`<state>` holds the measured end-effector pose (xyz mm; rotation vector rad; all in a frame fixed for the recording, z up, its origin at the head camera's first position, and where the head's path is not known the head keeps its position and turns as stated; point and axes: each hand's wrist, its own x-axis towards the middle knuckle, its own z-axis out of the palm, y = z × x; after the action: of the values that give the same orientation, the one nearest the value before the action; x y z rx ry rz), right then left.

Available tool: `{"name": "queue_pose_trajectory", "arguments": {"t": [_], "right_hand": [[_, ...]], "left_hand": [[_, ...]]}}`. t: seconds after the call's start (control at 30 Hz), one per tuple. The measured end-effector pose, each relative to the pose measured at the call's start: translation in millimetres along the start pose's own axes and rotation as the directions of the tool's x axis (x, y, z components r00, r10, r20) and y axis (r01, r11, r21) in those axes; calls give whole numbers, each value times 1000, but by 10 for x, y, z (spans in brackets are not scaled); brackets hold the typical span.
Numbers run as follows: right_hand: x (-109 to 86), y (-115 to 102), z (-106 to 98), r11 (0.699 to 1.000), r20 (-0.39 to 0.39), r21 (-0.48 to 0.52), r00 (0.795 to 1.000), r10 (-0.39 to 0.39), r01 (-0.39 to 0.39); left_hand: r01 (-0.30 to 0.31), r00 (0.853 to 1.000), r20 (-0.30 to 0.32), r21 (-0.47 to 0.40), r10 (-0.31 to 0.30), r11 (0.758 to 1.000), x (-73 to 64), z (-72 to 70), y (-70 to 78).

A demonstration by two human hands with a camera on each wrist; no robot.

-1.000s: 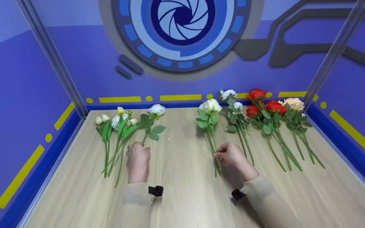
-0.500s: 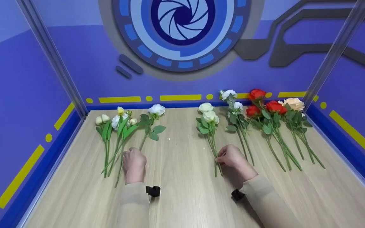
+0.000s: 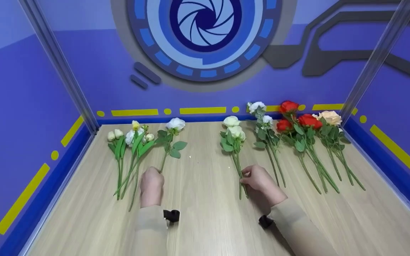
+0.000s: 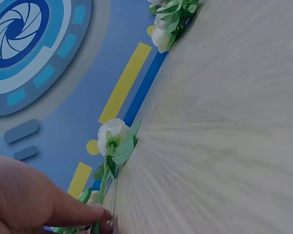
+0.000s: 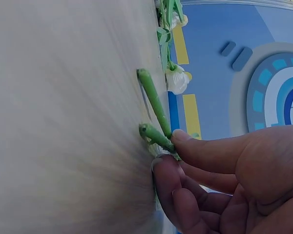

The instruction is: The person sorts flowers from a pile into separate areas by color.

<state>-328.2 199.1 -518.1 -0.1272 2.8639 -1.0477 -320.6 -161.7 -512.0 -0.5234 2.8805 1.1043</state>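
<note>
My left hand (image 3: 151,183) pinches the lower stem of a single white rose (image 3: 175,123), whose bloom points to the back wall. In the left wrist view, thumb and fingertip meet on its green stem (image 4: 103,185); the stem's end is hidden by the hand. My right hand (image 3: 259,179) pinches a stem of the pale cream roses (image 3: 236,133), two blooms lying one behind the other. Two cut stem ends (image 5: 155,100) stick out past the thumb in the right wrist view; whether both are pinched, I cannot tell.
Left of my left hand lie pale tulips (image 3: 115,134) and other white flowers (image 3: 130,136). Small white flowers (image 3: 267,120), red roses (image 3: 310,121) and peach roses (image 3: 330,117) lie on the right. Blue-purple walls (image 3: 84,78) enclose the wooden table (image 3: 205,220).
The front cream rose has come down toward me, uncovering the bloom behind it. My left hand has slid nearer along the white rose's stem, and its leaves have shifted slightly.
</note>
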Motion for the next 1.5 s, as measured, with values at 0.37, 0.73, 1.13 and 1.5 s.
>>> {"name": "queue_pose_trajectory", "arguments": {"t": [0.37,0.73,1.13,1.5], "right_hand": [[-1,-9,-15,999,11,-33,1000,-5,6],[-34,-54,-40,999,-12,9,999,33,-33],[-133,-313,-16,993,-126,74,989,-78,87],[-285,-555,174,922,26,301,965,-262,242]], "left_hand": [[49,994,109,-211,-27,976,55,10,68],[30,996,90,-465,14,885,13,47,170],[-107,987,32,-607,159,787,-102,117,517],[-200,941,82,-645,327,737,-415,318,919]]}}
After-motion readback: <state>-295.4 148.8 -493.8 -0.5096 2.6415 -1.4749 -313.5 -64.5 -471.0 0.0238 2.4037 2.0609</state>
